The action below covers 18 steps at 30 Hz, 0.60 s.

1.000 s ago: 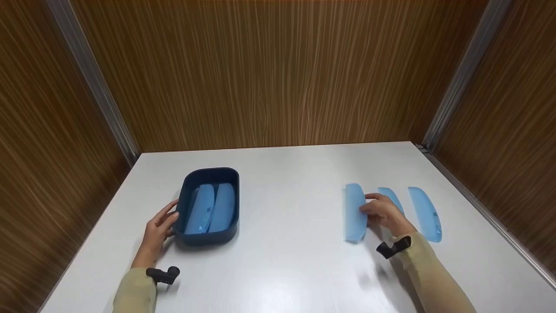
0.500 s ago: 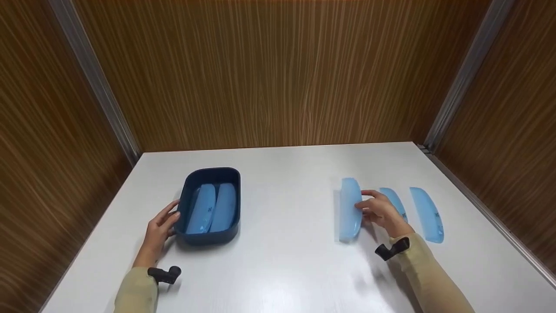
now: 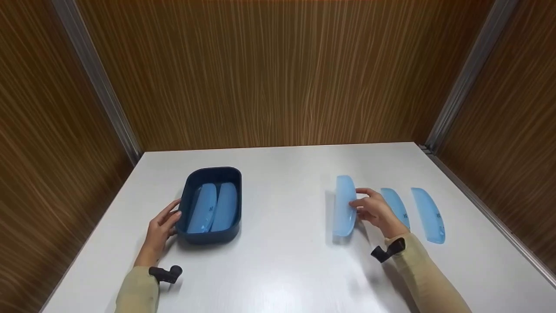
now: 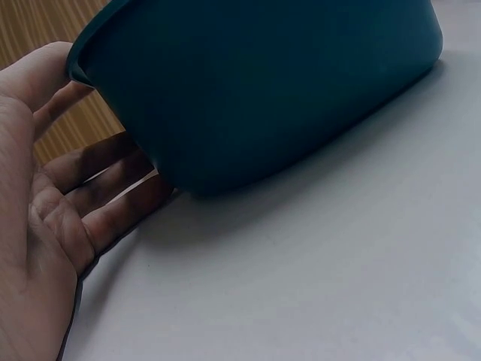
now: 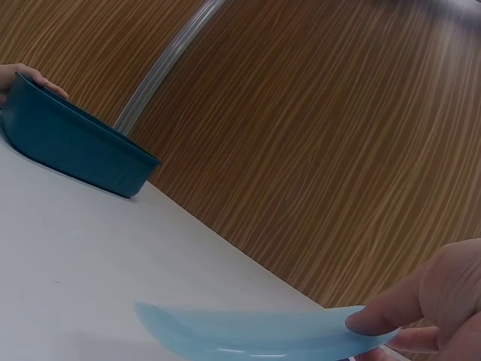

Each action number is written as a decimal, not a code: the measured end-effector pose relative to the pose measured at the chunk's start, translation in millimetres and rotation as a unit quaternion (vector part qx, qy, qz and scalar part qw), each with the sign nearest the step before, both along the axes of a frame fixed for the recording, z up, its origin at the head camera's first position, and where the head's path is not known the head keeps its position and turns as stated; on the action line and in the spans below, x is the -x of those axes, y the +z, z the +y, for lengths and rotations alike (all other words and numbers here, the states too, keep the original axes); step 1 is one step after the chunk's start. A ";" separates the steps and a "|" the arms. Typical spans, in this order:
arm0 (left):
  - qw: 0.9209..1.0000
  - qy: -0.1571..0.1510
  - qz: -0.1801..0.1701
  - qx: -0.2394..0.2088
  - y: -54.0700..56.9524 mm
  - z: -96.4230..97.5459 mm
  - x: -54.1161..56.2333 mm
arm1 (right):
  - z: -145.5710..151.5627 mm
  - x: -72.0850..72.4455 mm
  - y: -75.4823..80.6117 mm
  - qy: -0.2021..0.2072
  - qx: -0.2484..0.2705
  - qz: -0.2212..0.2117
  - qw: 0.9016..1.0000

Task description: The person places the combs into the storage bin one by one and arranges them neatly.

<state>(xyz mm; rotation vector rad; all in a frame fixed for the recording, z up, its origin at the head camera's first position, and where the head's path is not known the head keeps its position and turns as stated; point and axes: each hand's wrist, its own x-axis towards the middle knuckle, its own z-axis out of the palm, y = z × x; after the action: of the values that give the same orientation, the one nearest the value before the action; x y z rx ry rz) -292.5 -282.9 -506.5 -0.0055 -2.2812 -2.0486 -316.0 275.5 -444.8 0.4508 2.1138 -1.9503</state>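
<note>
My right hand (image 3: 377, 211) pinches a translucent light-blue, curved plastic piece (image 3: 345, 206) by its right edge, thumb on the upper face. In the right wrist view the plastic piece (image 5: 248, 335) is seen edge-on, tilted a little above the table. My left hand (image 3: 160, 230) touches the left side of a dark blue rectangular tub (image 3: 210, 238). In the left wrist view, its fairly straight fingers (image 4: 124, 207) rest against the tub's outer wall while the thumb meets the rim. Two similar blue plastic pieces (image 3: 203, 208) lie side by side inside the tub.
Two more light-blue plastic pieces lie on the right of the white table (image 3: 278, 256): one (image 3: 394, 202) partly behind my right hand, the other (image 3: 429, 215) farther right. Wood-patterned panels (image 3: 278, 74) enclose the back and both sides.
My right hand has lifted the plastic piece off the table and moved it slightly left; its shadow has separated from it. My left hand and the tub hold their place.
</note>
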 end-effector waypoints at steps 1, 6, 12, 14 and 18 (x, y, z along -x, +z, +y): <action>1.000 0.000 0.001 0.002 -0.2 -0.2 0.3 | -1.6 -0.3 0.3 -0.004 0.002 -0.002 1.000; 1.000 -0.001 0.005 0.003 -0.9 -0.7 0.1 | -9.6 -1.7 2.1 -0.007 0.020 -0.007 1.000; 1.000 -0.001 0.006 -0.002 -1.4 -0.9 -0.6 | -20.3 -2.2 3.2 -0.007 0.041 0.001 0.999; 1.000 -0.001 0.005 -0.009 -0.8 -0.8 -0.4 | -24.3 -1.8 2.3 -0.006 0.042 0.003 0.999; 1.000 -0.002 0.006 -0.014 0.1 -0.7 0.1 | -33.4 -1.9 0.6 -0.008 0.036 0.001 0.999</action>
<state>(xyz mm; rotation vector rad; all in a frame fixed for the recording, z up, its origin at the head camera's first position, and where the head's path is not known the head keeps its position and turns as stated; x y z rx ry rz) -292.5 -283.6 -506.3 -0.0201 -2.2467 -2.0764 -314.1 242.1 -444.2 0.4540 2.0387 -2.0303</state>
